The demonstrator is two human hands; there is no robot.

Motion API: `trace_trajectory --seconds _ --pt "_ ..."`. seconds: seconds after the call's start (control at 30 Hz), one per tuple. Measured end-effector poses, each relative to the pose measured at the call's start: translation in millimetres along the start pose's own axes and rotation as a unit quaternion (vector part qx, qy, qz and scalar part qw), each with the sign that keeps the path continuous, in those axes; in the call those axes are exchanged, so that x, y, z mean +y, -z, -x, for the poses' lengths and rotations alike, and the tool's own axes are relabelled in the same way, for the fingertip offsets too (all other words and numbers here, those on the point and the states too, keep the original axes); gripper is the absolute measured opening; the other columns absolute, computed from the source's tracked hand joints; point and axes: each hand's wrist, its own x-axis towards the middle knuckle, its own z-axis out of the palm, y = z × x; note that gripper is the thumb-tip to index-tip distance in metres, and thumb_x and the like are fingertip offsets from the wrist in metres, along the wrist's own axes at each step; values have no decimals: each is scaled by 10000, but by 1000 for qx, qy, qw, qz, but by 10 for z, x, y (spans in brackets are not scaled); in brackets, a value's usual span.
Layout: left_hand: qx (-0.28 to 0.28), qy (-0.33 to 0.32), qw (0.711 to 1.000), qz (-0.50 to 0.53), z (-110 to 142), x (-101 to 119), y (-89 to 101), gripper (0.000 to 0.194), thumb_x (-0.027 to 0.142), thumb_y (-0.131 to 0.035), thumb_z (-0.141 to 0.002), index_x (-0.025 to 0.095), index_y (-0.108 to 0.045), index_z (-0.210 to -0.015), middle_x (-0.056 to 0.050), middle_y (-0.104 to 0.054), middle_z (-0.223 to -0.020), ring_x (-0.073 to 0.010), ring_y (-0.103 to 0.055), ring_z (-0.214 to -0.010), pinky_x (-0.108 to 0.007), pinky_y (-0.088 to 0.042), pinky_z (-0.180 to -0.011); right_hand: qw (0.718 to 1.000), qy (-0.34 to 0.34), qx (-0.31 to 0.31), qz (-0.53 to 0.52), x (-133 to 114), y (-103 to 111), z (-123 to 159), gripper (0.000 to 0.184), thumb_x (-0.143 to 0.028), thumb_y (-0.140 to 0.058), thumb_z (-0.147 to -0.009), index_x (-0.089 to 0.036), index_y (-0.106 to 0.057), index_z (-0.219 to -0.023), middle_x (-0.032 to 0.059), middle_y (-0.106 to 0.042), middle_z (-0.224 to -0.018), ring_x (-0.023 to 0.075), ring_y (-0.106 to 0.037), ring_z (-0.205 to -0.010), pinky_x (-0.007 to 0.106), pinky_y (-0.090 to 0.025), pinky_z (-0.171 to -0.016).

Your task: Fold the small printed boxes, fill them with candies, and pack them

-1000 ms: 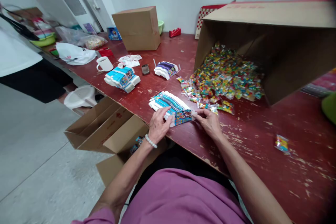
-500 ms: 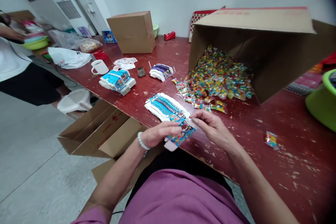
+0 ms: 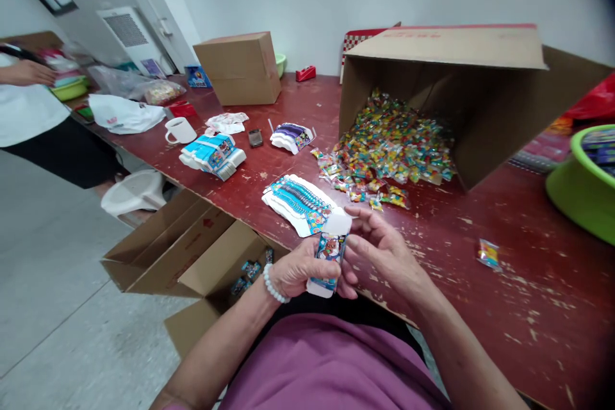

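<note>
A small printed carton (image 3: 331, 248) stands nearly upright over the table's front edge, its white top flap raised and a white flap at its lower end. My left hand (image 3: 300, 267), a beaded bracelet at the wrist, is closed around it with the thumb across the front. At the carton's right edge is my right hand (image 3: 384, 246), thumb and index finger against the side and top flap. Just beyond lies a fanned stack of flat blue cartons (image 3: 298, 202). Wrapped candies (image 3: 394, 141) spill from a large cardboard box (image 3: 446, 51) on its side.
Further left are bundled blue cartons (image 3: 214, 154), purple cartons (image 3: 292, 136) and a white mug (image 3: 180, 131). A single candy packet (image 3: 489, 254) and a green basin (image 3: 583, 195) are to the right. Below the edge, an open box (image 3: 218, 256) holds small filled cartons. Another person (image 3: 33, 102) stands left.
The flattened carton in my hands is now opened out into a box shape and turned upright. My left hand has wrapped around it; small cartons in the lower box have come into view.
</note>
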Motion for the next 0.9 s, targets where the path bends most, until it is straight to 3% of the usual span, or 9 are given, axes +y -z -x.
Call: trace_trajectory --seconds 0.1,0.2,0.37,0.47,0.53,0.7,0.8,0.9 --pt "51 -20 998 -25 -27 -21 -53 436 397 -873 -597 119 -709 -890 -78 -700 -748 -199 -682 -604 -304 -547 -614 998 -50 -24 -21 71 -46 84 483 -451 -712 -815 -228 -588 -1225 44 -678 -862 139 -599 -551 277 -513 -496" --pt "102 -53 992 -51 -79 -62 -96 416 351 -858 -637 138 -705 -961 -56 -694 -774 -170 -654 -627 -291 -529 -640 995 -89 -31 -45 167 -78 117 341 -497 -694 -826 -216 -657 -1015 -9 -618 -632 131 -539 -445 260 -465 -424" --pt "148 -94 979 -107 -159 -73 -100 275 316 -823 -698 129 -701 -858 -21 -655 -774 -124 -592 -703 -239 -478 -718 998 -22 56 20 252 -42 73 281 -467 -686 -835 -196 -660 -762 26 -670 -708 164 -602 -582 284 -507 -547" --pt "171 -122 963 -169 -162 -61 -75 272 309 -790 -745 138 -692 -932 -43 -689 -899 -159 -623 -840 -253 -479 -801 992 10 85 97 232 26 37 252 -437 -663 -855 -190 -705 -828 44 -710 -804 190 -627 -693 312 -516 -666" --pt "202 -151 953 -170 -147 -74 -79 380 292 -795 -738 168 -638 -1062 -57 -698 -1004 -183 -645 -911 -283 -497 -839 991 -1 78 104 219 56 20 259 -434 -652 -865 -190 -707 -935 47 -718 -842 196 -634 -716 326 -516 -697" --pt "254 -191 939 -132 -114 -163 -175 691 279 -789 -747 263 -409 -1324 -47 -703 -996 -170 -683 -787 -298 -547 -742 992 -5 130 -5 262 -3 2 547 -428 -747 -793 -229 -505 -1242 8 -691 -824 190 -647 -742 301 -528 -670" --pt "257 -203 934 -140 -116 -193 -197 659 277 -773 -763 254 -447 -1335 -52 -702 -1009 -168 -681 -820 -281 -546 -754 990 24 140 -24 314 -56 15 440 -410 -732 -812 -236 -542 -1168 13 -693 -857 179 -647 -764 293 -523 -694" --pt "239 -194 941 -140 -119 -185 -160 523 287 -784 -750 216 -544 -1210 -44 -701 -961 -155 -664 -798 -262 -534 -731 991 41 127 5 332 -34 36 293 -405 -705 -838 -222 -636 -1057 20 -695 -883 171 -635 -780 284 -506 -720"
